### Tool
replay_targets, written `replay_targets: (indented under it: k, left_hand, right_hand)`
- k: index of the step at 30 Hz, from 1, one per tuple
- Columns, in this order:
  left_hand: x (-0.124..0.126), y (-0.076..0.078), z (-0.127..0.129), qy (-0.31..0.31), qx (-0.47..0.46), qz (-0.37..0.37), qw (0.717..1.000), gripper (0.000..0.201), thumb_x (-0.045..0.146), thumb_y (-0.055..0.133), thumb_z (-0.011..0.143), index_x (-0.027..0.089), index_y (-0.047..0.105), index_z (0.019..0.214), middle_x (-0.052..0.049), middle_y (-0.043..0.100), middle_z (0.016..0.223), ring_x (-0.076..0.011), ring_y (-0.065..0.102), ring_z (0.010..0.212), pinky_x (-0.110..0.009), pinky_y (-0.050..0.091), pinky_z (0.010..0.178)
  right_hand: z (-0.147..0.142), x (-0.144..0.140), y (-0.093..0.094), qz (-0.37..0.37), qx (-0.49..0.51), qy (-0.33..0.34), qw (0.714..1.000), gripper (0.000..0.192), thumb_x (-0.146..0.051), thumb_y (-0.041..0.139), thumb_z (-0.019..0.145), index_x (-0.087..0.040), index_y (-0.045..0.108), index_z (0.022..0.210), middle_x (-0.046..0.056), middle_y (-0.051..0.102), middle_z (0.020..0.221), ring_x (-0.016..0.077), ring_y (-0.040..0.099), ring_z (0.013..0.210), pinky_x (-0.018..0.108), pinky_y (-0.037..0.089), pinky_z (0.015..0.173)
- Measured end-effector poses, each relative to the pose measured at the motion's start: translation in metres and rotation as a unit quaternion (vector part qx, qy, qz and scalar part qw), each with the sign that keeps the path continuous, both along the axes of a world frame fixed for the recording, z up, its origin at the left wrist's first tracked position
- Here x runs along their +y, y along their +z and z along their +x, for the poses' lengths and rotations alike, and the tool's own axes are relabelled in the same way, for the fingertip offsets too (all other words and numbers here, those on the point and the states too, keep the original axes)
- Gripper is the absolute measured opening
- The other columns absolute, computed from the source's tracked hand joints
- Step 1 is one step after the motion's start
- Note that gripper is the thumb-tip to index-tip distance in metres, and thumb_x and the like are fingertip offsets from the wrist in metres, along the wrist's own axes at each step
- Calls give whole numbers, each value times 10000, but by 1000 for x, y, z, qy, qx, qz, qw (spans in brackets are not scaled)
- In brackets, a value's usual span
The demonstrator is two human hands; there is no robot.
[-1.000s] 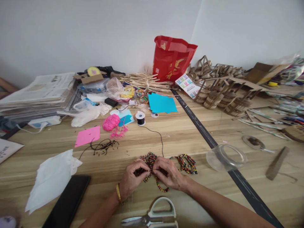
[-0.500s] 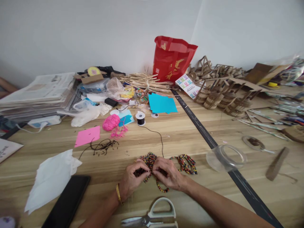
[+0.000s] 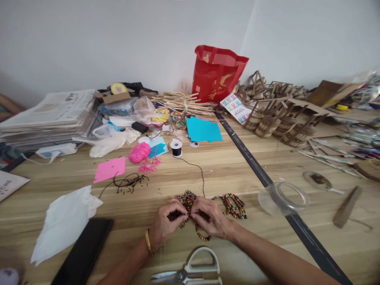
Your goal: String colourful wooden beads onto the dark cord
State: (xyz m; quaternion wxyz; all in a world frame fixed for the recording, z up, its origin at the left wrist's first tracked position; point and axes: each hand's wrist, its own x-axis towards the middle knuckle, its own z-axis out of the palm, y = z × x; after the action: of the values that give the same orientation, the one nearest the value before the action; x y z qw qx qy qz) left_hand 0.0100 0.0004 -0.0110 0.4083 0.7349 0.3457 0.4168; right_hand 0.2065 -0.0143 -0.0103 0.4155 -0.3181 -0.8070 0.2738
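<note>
Hands meet at the near table edge: left hand [image 3: 165, 225] and right hand [image 3: 210, 219] each pinch the multicoloured beaded strand [image 3: 202, 236] between thumb and fingertips, fingers pressed together. The strand lies on the wooden table [image 3: 237, 166], beside a heap of similar bead strands [image 3: 233, 204]. White-handled scissors [image 3: 192, 271] lie just nearer.

Scissors [image 3: 190, 271] before the hands, beads [image 3: 185, 198] behind, phone [image 3: 84, 253] left, tape roll [image 3: 282, 196] right

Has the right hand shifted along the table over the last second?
No. The right hand keeps pinching the beads beside the left hand, just above the scissors.
</note>
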Motion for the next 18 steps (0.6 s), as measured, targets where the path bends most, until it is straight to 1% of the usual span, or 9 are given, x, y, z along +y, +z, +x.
replay_targets:
  k: [7,18]
  left_hand:
    - [1,-1,0,-3,5,1,1000,70,83,684,732,147,696,705,-47,704,688,-172,636,681,-272,495,674]
    - [0,0,0,-12,7,9,1000,71,93,687,746,148,688,702,-47,705,686,-171,643,675,-276,502,672]
  right_hand:
    - [0,1,-5,8,5,5,1000,111,-194,490,916,-173,556,830,43,563,735,155,516,684,253,410,605]
    - [0,1,-5,-8,-10,14,1000,100,-193,505,913,-173,586,858,58,595,776,158,543,713,253,430,631]
